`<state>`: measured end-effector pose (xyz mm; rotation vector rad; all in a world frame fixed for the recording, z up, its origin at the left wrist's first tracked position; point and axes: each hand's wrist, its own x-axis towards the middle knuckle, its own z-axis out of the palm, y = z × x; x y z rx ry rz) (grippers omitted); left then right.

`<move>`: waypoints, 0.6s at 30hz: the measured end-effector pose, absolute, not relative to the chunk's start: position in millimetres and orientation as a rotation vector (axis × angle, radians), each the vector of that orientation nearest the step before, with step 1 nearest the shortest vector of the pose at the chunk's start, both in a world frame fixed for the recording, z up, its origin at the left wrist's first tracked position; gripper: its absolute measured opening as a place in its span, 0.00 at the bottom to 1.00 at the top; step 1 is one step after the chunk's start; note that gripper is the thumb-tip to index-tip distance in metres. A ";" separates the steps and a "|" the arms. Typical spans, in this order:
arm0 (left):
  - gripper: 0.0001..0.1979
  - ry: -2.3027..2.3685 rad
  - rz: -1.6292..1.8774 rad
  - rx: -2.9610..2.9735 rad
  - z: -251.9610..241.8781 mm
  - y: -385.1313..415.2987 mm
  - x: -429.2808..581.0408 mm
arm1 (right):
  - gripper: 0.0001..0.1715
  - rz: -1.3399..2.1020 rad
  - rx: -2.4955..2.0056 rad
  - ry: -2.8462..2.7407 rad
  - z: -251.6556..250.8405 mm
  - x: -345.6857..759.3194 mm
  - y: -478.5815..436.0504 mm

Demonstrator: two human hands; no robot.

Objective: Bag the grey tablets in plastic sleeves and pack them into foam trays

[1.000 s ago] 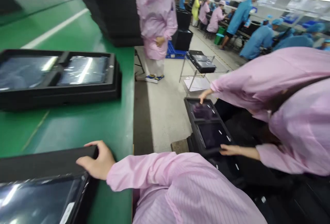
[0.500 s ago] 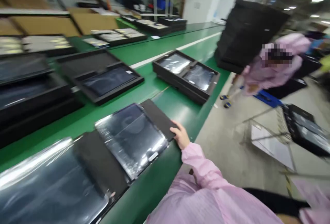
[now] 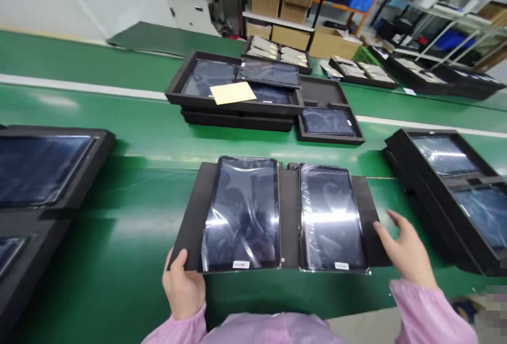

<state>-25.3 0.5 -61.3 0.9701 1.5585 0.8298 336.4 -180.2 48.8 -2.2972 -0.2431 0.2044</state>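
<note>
In front of me on the green bench lies a thin black panel (image 3: pixel 289 217). Two dark tablet-like screens in clear film rest on it: a larger screen (image 3: pixel 243 212) on the left and a smaller screen (image 3: pixel 331 212) on the right. Each has a white label along its near edge. My left hand (image 3: pixel 184 286) is closed on the panel's near left corner, thumb on top. At the opposite end, my right hand (image 3: pixel 407 249) has its thumb at the panel's right edge; its index finger is spread away over the bench.
Black trays with screens (image 3: pixel 451 191) stand at the right, and another black tray (image 3: pixel 91 169) is at the left. Behind the panel are stacked trays (image 3: pixel 237 119) bearing a yellow paper (image 3: pixel 233 93). Cartons (image 3: pixel 291 37) sit beyond the bench.
My view has swung left, bringing the panel to the centre. My left hand now shows at the panel's left end. My right hand's fingers have spread from their earlier grip on the edge.
</note>
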 end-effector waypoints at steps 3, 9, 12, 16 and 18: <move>0.29 1.615 1.015 0.868 -52.8 2.1 -33.0 | 0.36 0.087 -2.367 -0.881 70.9 339.6 -120.7; 0.24 1.549 1.252 1.787 -51.6 4.6 -47.8 | 0.24 0.356 -2.023 -1.791 53.2 302.8 20.4; 0.29 1.462 1.097 2.195 -46.9 4.1 -49.7 | 0.20 0.384 -1.998 -1.799 31.5 293.2 56.7; 0.35 1.393 0.872 2.375 -36.5 3.9 -51.0 | 0.16 0.339 -1.951 -1.775 18.7 294.7 64.6; 0.36 1.379 0.801 2.406 -32.3 3.6 -52.2 | 0.15 0.286 -1.920 -1.763 19.6 292.8 59.1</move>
